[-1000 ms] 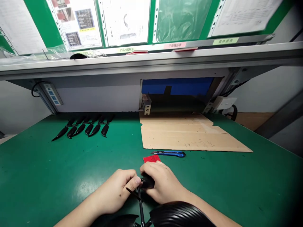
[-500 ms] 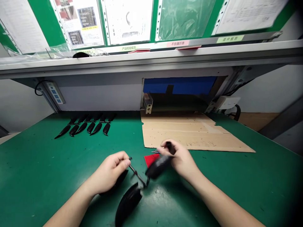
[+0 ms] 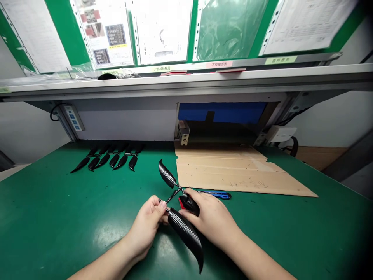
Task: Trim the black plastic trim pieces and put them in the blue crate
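Note:
Between my hands is a black plastic moulding (image 3: 184, 229), with curved, ribbed leaf-shaped pieces joined by a thin runner. My left hand (image 3: 147, 225) pinches the runner's end between thumb and fingers. My right hand (image 3: 215, 217) is closed around one dark piece on the runner's right side, which its fingers partly cover. One leaf points up and away, while another hangs toward me below the hands. A red flat item (image 3: 181, 203) shows partly behind the moulding. Just beyond my right hand, a blue utility knife (image 3: 218, 194) lies on the green tabletop.
Several similar black mouldings (image 3: 110, 159) lie in a row at the back left. A cardboard sheet (image 3: 233, 175) covers the back right of the green table (image 3: 58, 225). Above runs a shelf edge (image 3: 145, 87), with a metal bracket (image 3: 183, 134) underneath.
The moulding has turned, so one leaf now points away from me. My right hand has come down and left onto a piece, uncovering the utility knife. My left hand has shifted slightly right.

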`<state>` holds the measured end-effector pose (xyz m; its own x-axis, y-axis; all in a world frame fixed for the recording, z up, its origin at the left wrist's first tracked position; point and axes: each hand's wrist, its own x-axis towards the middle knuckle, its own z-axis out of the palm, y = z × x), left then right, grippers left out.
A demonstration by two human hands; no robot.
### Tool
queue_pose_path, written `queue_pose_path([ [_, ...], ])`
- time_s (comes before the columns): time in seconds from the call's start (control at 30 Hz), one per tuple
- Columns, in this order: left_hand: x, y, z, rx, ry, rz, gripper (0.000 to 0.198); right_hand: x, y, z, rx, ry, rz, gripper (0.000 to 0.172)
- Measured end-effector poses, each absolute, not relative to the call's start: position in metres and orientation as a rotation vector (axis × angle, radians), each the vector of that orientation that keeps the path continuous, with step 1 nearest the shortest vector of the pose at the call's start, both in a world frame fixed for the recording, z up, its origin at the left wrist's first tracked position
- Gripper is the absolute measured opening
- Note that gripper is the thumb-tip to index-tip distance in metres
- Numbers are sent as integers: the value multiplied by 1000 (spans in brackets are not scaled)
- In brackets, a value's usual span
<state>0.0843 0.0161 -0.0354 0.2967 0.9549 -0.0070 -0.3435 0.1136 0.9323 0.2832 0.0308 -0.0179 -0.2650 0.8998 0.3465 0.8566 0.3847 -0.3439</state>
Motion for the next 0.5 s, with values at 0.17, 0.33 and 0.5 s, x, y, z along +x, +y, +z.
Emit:
queue_pose_path([
  [0.17,90,10,-32,797,599,1036,24,289,34,-21,-1477,-2125,13,29],
  [0.33,81,8,-19,758,521,893,24,289,36,-31,-1277,-1928,23,32],
  [0.5,61,19,-8,1379,983,922,24,296,30,-8,-1334,-2251,243,23],
])
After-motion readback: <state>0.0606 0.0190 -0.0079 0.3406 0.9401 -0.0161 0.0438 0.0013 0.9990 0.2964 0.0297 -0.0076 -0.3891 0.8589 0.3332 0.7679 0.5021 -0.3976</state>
